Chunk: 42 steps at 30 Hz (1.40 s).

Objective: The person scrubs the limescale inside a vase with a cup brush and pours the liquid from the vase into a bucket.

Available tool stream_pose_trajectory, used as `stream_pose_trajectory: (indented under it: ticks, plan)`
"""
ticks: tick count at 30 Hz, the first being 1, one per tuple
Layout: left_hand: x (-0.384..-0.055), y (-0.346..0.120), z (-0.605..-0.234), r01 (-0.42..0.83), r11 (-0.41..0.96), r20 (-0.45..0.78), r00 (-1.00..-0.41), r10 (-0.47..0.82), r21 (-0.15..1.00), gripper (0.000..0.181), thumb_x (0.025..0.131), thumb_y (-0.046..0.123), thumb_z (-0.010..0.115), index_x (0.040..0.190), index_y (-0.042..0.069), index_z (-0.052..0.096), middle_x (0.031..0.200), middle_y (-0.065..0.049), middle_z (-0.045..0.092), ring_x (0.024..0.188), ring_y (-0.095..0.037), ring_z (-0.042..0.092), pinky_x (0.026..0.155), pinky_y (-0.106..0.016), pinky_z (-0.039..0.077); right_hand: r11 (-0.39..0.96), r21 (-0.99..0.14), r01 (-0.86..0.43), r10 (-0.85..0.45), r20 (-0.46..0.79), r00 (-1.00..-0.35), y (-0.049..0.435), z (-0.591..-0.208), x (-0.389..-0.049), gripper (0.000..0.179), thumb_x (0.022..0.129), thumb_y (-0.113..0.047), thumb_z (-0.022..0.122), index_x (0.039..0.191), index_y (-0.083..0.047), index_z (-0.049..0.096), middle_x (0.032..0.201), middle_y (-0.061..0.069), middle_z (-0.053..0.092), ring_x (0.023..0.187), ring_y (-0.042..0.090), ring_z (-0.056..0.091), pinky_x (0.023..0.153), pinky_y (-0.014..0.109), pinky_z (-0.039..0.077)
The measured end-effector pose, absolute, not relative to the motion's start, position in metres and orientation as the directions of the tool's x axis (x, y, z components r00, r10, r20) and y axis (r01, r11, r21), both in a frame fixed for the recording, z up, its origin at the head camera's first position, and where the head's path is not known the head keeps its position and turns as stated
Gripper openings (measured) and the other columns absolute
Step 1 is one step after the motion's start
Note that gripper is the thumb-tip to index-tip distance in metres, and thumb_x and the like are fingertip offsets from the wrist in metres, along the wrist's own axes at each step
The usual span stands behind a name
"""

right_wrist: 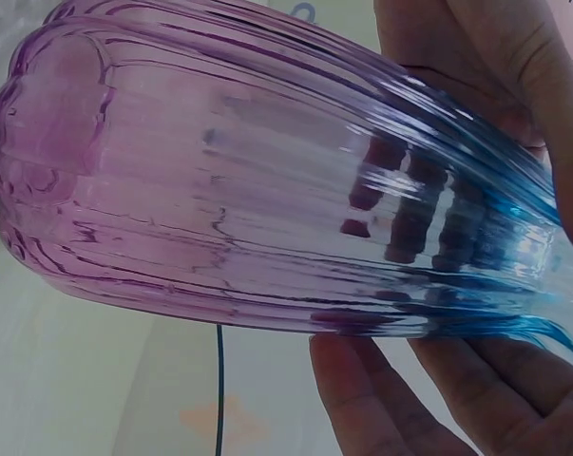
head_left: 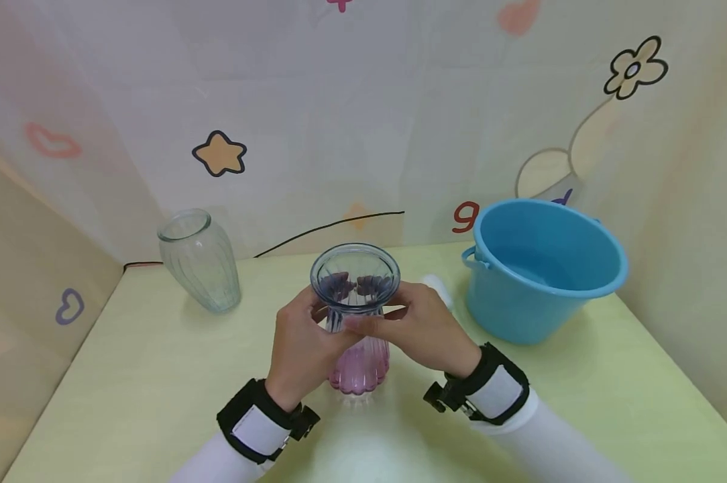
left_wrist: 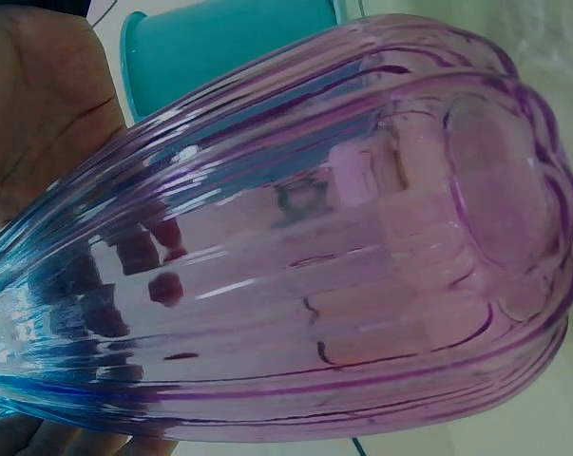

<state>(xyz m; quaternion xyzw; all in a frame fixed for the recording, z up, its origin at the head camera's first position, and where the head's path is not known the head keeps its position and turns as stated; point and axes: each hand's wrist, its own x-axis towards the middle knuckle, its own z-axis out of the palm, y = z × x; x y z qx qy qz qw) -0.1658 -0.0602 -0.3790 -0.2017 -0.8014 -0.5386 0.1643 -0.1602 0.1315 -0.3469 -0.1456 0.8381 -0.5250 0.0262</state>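
Observation:
A ribbed glass vase (head_left: pixel 359 365), blue at its flared rim and pink toward its scalloped base, stands upright between both hands. My left hand (head_left: pixel 303 342) grips its neck from the left, and my right hand (head_left: pixel 426 329) grips it from the right, the thumbs at the front. Fingers show dark through the glass behind the neck. In the left wrist view the pink body of the vase (left_wrist: pixel 438 247) fills most of the picture. Fingertips of the right hand (right_wrist: pixel 338 370) lie along its side in the right wrist view.
A clear glass vase (head_left: pixel 203 268) is at the back left of the pale green table (head_left: pixel 128 402). At the back right stands a blue bucket (head_left: pixel 520 308) with a side handle. A small white object (head_left: pixel 437 288) lies behind my right hand. A patterned cloth (head_left: pixel 315 134) hangs behind.

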Motion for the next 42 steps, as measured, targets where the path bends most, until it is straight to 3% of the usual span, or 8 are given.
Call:
stream_pose_trajectory:
  ticks: [10, 23, 31, 36, 42]
  plan:
    - [-0.169, -0.038, -0.383, 0.523, 0.265, 0.479, -0.851, 0.214, 0.81, 0.062, 0.079, 0.023, 0.092, 0.134, 0.015, 0.065, 0.123, -0.001, 0.075, 0.115, -0.024, 0.073, 0.094, -0.042, 0.061, 0.416, -0.89, -0.19, -0.249, 0.09, -0.964, 0.156, -0.347, -0.154, 0.054, 0.085, -0.041, 0.085, 0.13, -0.016, 0.069, 0.122, 0.005, 0.076, 0.106, 0.025, 0.075, 0.082, 0.038, 0.063]
    - [-0.17, -0.021, -0.393, 0.501, 0.253, 0.441, -0.859, 0.259, 0.828, 0.059, 0.079, 0.02, 0.091, 0.131, 0.01, 0.065, 0.123, -0.009, 0.075, 0.112, -0.028, 0.074, 0.096, -0.043, 0.06, 0.469, -0.857, -0.213, -0.213, 0.124, -0.969, 0.175, -0.354, -0.147, 0.047, 0.082, -0.039, 0.088, 0.123, -0.022, 0.072, 0.117, -0.003, 0.077, 0.107, 0.018, 0.073, 0.083, 0.035, 0.061]
    - [-0.171, -0.018, -0.397, 0.524, 0.28, 0.461, -0.848, 0.261, 0.804, 0.058, 0.078, 0.022, 0.092, 0.13, 0.014, 0.066, 0.123, -0.005, 0.075, 0.111, -0.021, 0.074, 0.094, -0.041, 0.061, 0.484, -0.851, -0.206, -0.195, 0.124, -0.973, 0.176, -0.357, -0.144, 0.051, 0.081, -0.041, 0.088, 0.125, -0.023, 0.071, 0.117, -0.006, 0.077, 0.109, 0.02, 0.072, 0.083, 0.036, 0.061]
    - [-0.173, -0.017, -0.4, 0.497, 0.253, 0.416, -0.854, 0.311, 0.83, 0.071, 0.077, 0.024, 0.091, 0.139, 0.017, 0.055, 0.131, 0.0, 0.069, 0.121, -0.021, 0.067, 0.102, -0.047, 0.057, 0.502, -0.837, -0.217, -0.222, 0.117, -0.968, 0.177, -0.357, -0.142, 0.054, 0.085, -0.041, 0.085, 0.132, -0.021, 0.067, 0.122, -0.008, 0.074, 0.113, 0.021, 0.069, 0.087, 0.039, 0.06]
    - [-0.177, -0.01, -0.405, 0.454, 0.164, 0.358, -0.839, 0.41, 0.876, 0.087, 0.078, 0.017, 0.089, 0.149, 0.018, 0.039, 0.14, -0.006, 0.06, 0.13, -0.026, 0.061, 0.108, -0.051, 0.053, 0.487, -0.842, -0.232, -0.275, 0.104, -0.956, 0.181, -0.36, -0.142, 0.059, 0.089, -0.035, 0.082, 0.141, -0.021, 0.058, 0.132, 0.0, 0.07, 0.115, 0.022, 0.066, 0.093, 0.044, 0.058]
